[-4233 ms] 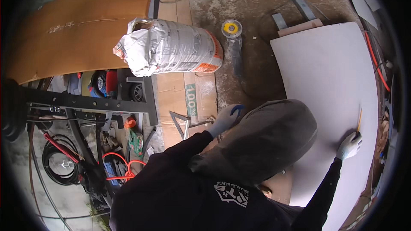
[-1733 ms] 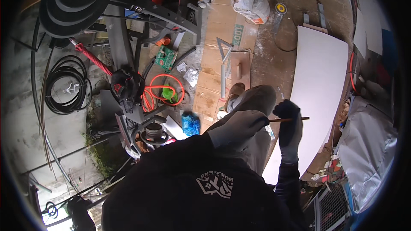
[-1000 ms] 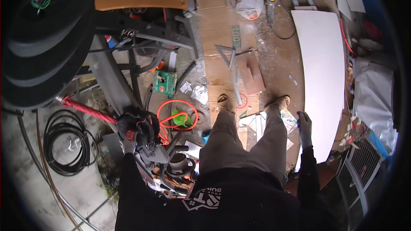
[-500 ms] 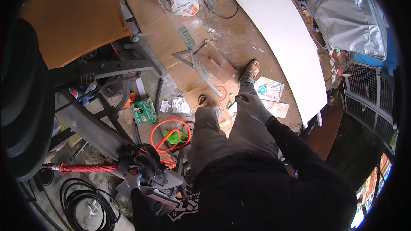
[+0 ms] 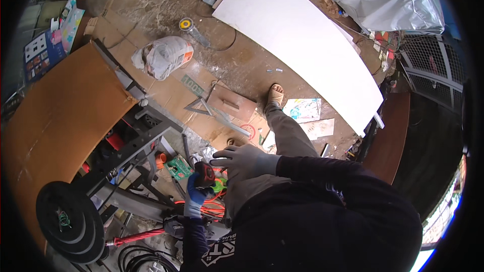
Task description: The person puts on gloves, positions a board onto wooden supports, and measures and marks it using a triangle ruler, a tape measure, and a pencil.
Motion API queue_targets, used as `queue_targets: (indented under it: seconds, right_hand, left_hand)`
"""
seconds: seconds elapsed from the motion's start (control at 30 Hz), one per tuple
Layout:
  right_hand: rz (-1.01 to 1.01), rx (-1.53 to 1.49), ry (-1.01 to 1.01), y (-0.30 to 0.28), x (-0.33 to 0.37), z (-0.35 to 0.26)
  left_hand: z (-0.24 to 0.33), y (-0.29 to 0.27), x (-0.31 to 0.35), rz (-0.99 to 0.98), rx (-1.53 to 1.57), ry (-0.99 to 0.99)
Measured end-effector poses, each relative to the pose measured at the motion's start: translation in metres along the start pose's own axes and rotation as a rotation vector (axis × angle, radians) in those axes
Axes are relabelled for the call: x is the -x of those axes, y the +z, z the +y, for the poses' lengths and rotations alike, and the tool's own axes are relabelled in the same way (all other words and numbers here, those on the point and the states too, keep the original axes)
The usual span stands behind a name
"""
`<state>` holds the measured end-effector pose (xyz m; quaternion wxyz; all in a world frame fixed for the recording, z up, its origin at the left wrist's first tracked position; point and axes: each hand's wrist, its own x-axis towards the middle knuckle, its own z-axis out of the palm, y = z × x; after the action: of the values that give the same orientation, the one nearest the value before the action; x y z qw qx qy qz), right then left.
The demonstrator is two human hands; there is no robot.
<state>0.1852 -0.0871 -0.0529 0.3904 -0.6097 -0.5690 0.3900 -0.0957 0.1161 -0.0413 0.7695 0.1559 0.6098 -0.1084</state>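
Note:
My left hand [image 5: 194,200], in a blue and grey glove, is wrapped round a compact black-and-red tape measure [image 5: 204,175] in front of my lap. Just right of it is my right hand [image 5: 252,161] in a pale grey glove, its fingers stretched out towards the tape measure with nothing visible in them. Whether its fingertips touch the tape measure I cannot tell. Beyond my hands, a steel trowel-like plate with a handle [image 5: 231,105] and a grey triangular square [image 5: 198,107] lie on the flattened cardboard [image 5: 171,106].
A long white curved panel [image 5: 302,45] stretches along the right. An angle grinder [image 5: 194,31] and a plastic sack [image 5: 164,56] lie on the far floor. At left stand a metal frame [image 5: 136,143], a brown board [image 5: 65,116] and black weight plates [image 5: 70,221]. Orange hose [image 5: 214,206] coils beside my leg.
My left hand has come up from beside the black bag, now holding the tape measure. My right hand has left my knee and moved left towards it. The view has shifted.

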Motion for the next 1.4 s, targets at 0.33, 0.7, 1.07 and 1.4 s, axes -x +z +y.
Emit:
queue_targets:
  seconds: [0.33, 0.7, 1.07, 1.4]
  right_hand:
    - [0.483, -0.048, 0.303, -0.172, 0.088, 0.068]
    - [0.832, -0.762, 0.941, -0.169, 0.115, 0.131]
    - [1.129, -0.796, 1.052, -0.177, 0.045, 0.160]
    - [1.058, -0.758, 1.052, -0.187, -0.004, 0.188]
  left_hand:
    - [0.036, 0.363, -0.084, -0.488, -0.781, 0.154]
    - [0.035, 0.462, -0.179, -0.393, -0.930, 0.249]
    - [0.102, 0.483, -0.261, -0.432, -1.155, 0.074]
    - [0.191, 0.512, -0.308, -0.515, -1.489, -0.179]
